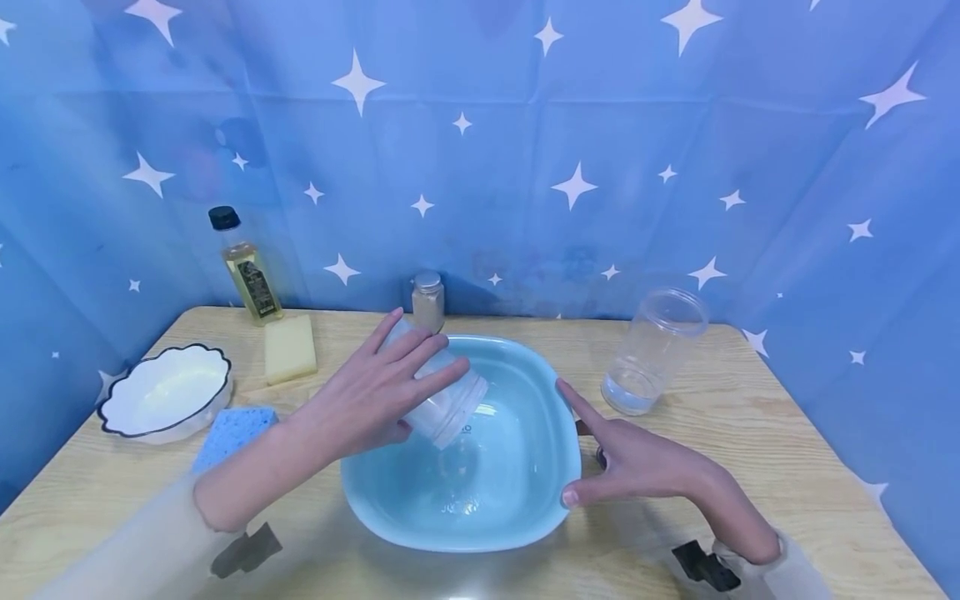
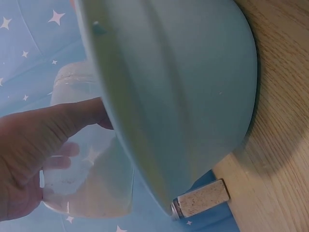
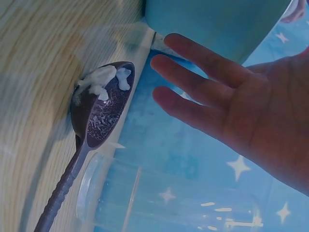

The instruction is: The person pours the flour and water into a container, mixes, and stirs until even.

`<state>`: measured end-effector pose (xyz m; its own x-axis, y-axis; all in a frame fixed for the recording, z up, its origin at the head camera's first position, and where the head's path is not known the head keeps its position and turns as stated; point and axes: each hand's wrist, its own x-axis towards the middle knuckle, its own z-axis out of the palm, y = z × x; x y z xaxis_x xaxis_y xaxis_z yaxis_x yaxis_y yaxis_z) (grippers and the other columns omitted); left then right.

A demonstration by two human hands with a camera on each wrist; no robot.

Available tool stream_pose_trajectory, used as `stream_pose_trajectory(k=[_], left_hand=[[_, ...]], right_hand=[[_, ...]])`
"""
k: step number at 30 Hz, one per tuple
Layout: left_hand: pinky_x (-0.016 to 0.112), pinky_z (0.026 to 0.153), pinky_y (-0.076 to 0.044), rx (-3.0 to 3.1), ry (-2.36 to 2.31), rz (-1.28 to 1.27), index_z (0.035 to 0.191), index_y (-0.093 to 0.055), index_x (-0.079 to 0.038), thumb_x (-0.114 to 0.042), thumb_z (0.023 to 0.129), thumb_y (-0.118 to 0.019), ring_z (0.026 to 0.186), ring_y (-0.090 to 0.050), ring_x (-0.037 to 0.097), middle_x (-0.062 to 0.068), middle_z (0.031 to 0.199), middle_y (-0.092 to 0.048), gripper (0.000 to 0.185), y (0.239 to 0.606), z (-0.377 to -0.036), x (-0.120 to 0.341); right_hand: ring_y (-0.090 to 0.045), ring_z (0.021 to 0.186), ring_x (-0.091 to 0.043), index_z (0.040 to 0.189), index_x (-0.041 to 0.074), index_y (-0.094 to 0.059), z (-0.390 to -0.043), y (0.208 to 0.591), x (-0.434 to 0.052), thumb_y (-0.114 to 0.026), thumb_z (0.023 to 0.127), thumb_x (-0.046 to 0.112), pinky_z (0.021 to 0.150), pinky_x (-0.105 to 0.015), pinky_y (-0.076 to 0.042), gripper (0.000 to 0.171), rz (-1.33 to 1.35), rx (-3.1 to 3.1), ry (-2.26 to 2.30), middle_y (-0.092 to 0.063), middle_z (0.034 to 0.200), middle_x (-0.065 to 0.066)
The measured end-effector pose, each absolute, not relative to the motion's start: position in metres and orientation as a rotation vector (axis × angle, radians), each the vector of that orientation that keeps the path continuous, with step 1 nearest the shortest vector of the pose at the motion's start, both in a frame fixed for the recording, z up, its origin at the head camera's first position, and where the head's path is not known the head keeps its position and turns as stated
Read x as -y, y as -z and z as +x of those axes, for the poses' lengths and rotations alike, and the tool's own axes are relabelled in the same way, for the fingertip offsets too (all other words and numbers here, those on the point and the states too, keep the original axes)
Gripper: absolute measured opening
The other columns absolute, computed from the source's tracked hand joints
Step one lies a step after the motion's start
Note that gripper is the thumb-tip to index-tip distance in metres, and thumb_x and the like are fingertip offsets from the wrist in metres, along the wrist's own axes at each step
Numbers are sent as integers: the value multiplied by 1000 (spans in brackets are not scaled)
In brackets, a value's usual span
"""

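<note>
My left hand [image 1: 382, 392] grips a clear jar [image 1: 450, 404] holding white powder and tilts it, mouth down, over a light blue basin [image 1: 525, 367]. The left wrist view shows the jar [image 2: 87, 183] from below, beside the basin's outer wall [image 2: 183, 96]. My right hand [image 1: 630, 458] lies open against the basin's right rim, index finger along the edge and thumb on the front rim. In the right wrist view its fingers [image 3: 203, 92] are straight. A dark spoon [image 3: 99, 113] with white powder stuck in its bowl lies on the table under that hand.
A clear cup [image 1: 652, 350] with a little water stands right of the basin. A small spice bottle [image 1: 428, 300] stands behind it. At left are an oil bottle [image 1: 247, 271], a yellow sponge [image 1: 290, 348], a blue sponge [image 1: 232, 433] and a white bowl [image 1: 165, 390].
</note>
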<state>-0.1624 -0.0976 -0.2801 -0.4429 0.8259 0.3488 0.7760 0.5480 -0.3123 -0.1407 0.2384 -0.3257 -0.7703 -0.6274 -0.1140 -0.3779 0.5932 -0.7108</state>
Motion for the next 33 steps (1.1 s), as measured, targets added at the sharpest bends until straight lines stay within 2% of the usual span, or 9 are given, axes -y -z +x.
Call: stream_pose_trajectory(k=[8,16,24,33], left_hand=[[54,110,-5,2315,-174,-1297,135,-46,-18,-32,54,-89,122,-40,31,14,132,-48,93,279,-162,97],[54,111,-5,2298,-198,-1306,135,-47,-19,-28,55,-90,123,-40,31,13,131,-49,91,278,-161,96],[53,111,-3,2309,-211,-1313,136,-45,-21,-25,55,-90,124,-38,30,12,131,-48,93,277,-158,93],[54,110,-9,2286,-204,-1325,134,-46,-22,-20,58,-88,123,-39,28,10,130,-49,87,280,-158,90]], right_hand=[[-49,119,-17,149,23,8,-142,324,-238,-78,73,37,91,-44,-46,117,-817,-2469,986,-49,133,-7],[-53,112,-20,150,20,5,-142,322,-238,-79,73,35,81,-37,-49,115,-807,-2456,998,-52,127,-7],[-56,106,-19,150,20,6,-142,324,-239,-78,73,36,78,-38,-49,115,-813,-2474,971,-54,125,-5],[-57,102,-17,150,22,6,-141,325,-239,-78,73,36,77,-36,-49,114,-790,-2456,990,-54,125,-3]])
